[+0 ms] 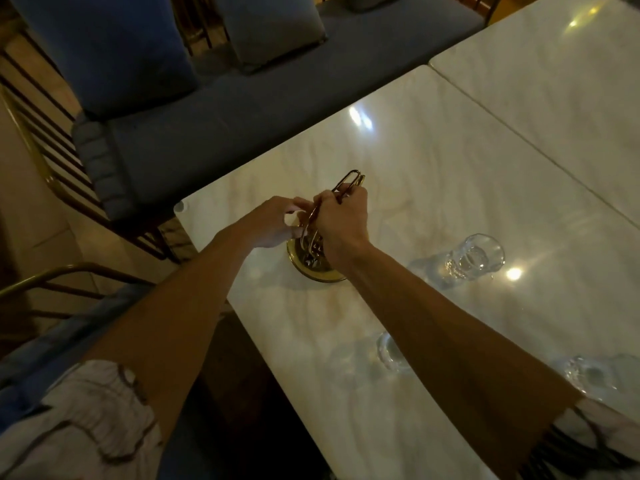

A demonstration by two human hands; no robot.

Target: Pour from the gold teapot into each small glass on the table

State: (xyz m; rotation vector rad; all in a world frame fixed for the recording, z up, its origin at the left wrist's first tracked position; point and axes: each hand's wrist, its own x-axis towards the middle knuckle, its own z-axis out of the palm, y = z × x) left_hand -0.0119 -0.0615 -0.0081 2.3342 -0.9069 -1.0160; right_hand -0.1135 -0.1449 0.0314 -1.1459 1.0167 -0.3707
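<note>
A: So, from the head camera, where does the round gold metal teapot (pixel 306 270) stand?
B: On the white marble table (pixel 450 174), near its left corner, mostly hidden under both hands.
A: And the arms?
B: Both bare forearms reach forward and meet over the pot. The right hand (pixel 341 220) is clenched round the thin gold wire handle (pixel 361 180), knuckles up.
A: The left hand (pixel 273 223)?
B: Curled beside the handle, thumb and forefinger making a ring. Whether they pinch anything I cannot tell.
A: Which way does the pot point?
B: The spout is hidden. The handle's long axis slants from the pot up and away to the right, its looped end past the right fist.
A: The glasses?
B: One small clear ribbed glass (pixel 474 258) stands upright right of the pot, well apart. A second small glass (pixel 389 351) peeks from under the right forearm. A third small glass (pixel 588 375) sits nearer, further right.
</note>
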